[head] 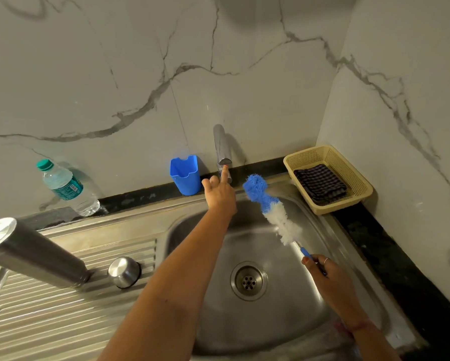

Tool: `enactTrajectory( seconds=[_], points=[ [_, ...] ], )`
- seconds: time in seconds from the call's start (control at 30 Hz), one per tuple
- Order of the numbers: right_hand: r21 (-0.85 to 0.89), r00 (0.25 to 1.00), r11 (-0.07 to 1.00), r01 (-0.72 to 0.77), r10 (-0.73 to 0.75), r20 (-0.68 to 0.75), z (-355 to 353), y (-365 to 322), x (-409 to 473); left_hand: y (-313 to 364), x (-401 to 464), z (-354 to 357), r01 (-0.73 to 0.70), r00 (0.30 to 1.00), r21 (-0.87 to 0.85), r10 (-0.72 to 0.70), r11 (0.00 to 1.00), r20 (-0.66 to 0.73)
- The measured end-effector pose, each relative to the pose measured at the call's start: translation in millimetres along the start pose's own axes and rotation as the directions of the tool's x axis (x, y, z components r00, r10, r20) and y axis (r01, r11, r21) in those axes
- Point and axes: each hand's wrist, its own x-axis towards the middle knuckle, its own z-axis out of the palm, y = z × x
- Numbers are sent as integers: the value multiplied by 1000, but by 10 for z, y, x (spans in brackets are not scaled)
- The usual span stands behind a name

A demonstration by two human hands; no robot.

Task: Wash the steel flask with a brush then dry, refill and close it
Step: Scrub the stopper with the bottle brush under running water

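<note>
Step in hand looks like water on/off at the tap [221, 149], with the bottle brush [270, 208] held over the sink [322, 256]. No water stream visible, so I can't tell if it's being opened or closed.

Left hand [220, 191]: arm stretched far forward across the basin, index finger straight and touching the tap's lever end, other fingers loosely curled, holding nothing. So the left grip is open, just pressing.

Right hand [325, 274]: grip closed round the brush's blue handle, brush angled up and away so the blue-and-white bristle head sits just right of the left hand, near the tap. Ring on one finger.

Steel flask [34, 252]: well left of both grips, standing on the ribbed drainboard [62, 316], open, nobody touching it. Its steel cap [124, 271] stands just beside its base, toward the sink.

Next move, my read: left hand has to come back and pick up the flask, bring it over the basin so the brush can go into the mouth. Flask is likely wet and smooth, so needs a firm wrap.

For later steps: checked cloth [320, 185] in the yellow basket [359, 178] beyond the right grip; plastic water bottle [67, 188] on the desk far left, beyond the flask.
</note>
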Motion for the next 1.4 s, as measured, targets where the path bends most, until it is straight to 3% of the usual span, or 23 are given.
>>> enactTrajectory(
  seconds=[1.23, 1.4],
  points=[
    [1, 1000, 1000, 8, -8, 8, -26, 0, -30, -72, -47, 93, 13, 1000, -50, -14, 999, -22],
    [-24, 1000, 999, 23, -23, 3, -10, -9, -28, -108, -65, 89, 18, 999, -132, -21, 991, -24]
  ],
)
